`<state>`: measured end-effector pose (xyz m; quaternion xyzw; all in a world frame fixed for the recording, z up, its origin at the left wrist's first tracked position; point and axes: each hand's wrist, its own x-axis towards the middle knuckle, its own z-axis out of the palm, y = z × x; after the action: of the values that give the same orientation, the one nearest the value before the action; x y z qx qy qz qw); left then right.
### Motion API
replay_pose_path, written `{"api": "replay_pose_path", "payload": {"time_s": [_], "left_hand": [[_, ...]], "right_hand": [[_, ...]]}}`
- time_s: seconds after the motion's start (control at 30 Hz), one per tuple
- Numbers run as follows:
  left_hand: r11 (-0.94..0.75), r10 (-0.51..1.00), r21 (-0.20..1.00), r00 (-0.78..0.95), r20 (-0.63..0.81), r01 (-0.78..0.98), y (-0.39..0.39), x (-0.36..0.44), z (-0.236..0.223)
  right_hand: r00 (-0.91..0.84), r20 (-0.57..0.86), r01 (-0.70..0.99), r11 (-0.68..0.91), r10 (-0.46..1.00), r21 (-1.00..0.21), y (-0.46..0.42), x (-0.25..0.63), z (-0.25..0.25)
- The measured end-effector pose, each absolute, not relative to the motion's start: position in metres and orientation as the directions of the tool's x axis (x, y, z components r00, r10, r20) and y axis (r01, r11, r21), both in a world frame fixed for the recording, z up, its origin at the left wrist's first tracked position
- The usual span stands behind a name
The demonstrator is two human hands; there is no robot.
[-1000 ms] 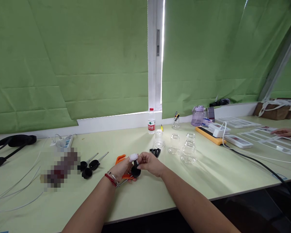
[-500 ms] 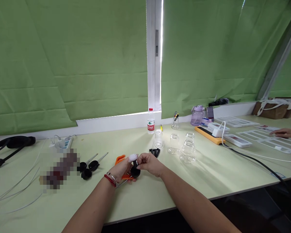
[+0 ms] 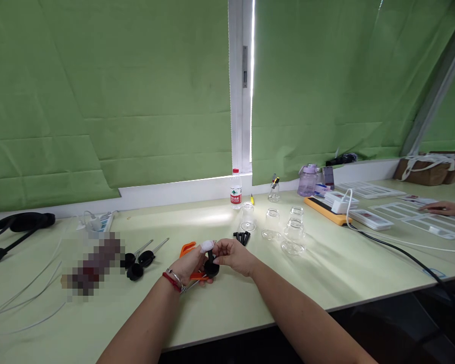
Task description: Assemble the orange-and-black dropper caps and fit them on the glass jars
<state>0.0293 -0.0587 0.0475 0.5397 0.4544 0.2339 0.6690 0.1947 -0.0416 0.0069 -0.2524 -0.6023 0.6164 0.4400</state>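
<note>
My left hand (image 3: 191,260) is closed around a round black cap (image 3: 212,269) with a thin metal rod coming off it toward my wrist. White wrapping (image 3: 207,246) covers the tip of the left thumb. My right hand (image 3: 233,257) pinches a small black upright piece (image 3: 211,256) on the cap; where the two parts meet is partly hidden by fingers. Beneath and behind the left hand lies an orange-handled tool (image 3: 187,248), mostly covered. Several small black pieces (image 3: 242,237) rest just beyond my right hand. More black caps with metal rods (image 3: 146,258) lie to the left.
Clear glass jars (image 3: 293,235) stand upside down at right, with a water bottle (image 3: 235,192) behind. An orange power strip (image 3: 328,211) and cables lie farther right. Another person's hand (image 3: 442,208) touches white frames. Black headphones (image 3: 23,222) and a blurred patch are at left.
Both hands stay in almost the same place with the same grip on the cap and small black piece. The other person's hand shifts slightly left.
</note>
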Motion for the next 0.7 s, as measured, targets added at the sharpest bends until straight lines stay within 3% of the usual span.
{"api": "replay_pose_path", "payload": {"time_s": [0.7], "left_hand": [[0.299,0.800,0.936,0.486,-0.352,0.185,-0.0609,0.0292,0.0501]], "right_hand": [[-0.492,0.239,-0.273,0.113,0.837,-0.955,-0.0395,0.1949,0.0039]]}}
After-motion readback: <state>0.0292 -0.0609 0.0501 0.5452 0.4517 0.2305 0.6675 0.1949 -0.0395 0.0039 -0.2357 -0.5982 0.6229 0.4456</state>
